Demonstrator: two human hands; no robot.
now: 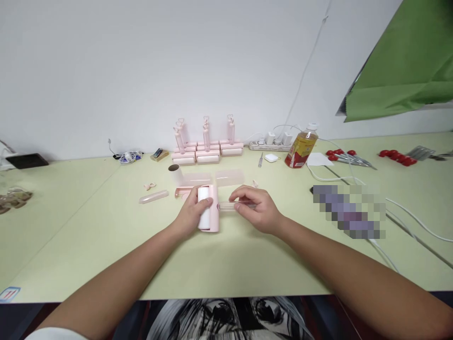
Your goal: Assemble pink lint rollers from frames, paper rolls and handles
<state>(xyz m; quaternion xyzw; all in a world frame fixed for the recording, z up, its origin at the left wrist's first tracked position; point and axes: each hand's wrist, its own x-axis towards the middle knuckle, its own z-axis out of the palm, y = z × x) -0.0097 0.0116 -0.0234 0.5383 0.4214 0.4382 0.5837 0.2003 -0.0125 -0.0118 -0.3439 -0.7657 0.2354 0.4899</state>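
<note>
My left hand (pixel 194 211) is closed around a pink lint roller head (pixel 214 215) with a white paper roll (pixel 204 219) in it, held just above the table. From the right, my right hand (pixel 260 208) pinches a clear pinkish handle (pixel 228 206), whose left end meets the side of the roller head. Whether the two are joined, I cannot tell. Behind the hands lie a loose pink casing part (pixel 182 191), an upright white roll with a brown core (pixel 176 174), and two clear pink covers (pixel 230 177). Another clear handle (pixel 153 197) rests at left.
Several assembled pink lint rollers (pixel 208 156) stand by the wall with handles upright. To the right are a power strip (pixel 271 146), a drink bottle (pixel 302 146), red-handled tools (pixel 348 157) and a blurred-out object (pixel 348 212) with white cables. Small pink pieces (pixel 150 185) lie at left.
</note>
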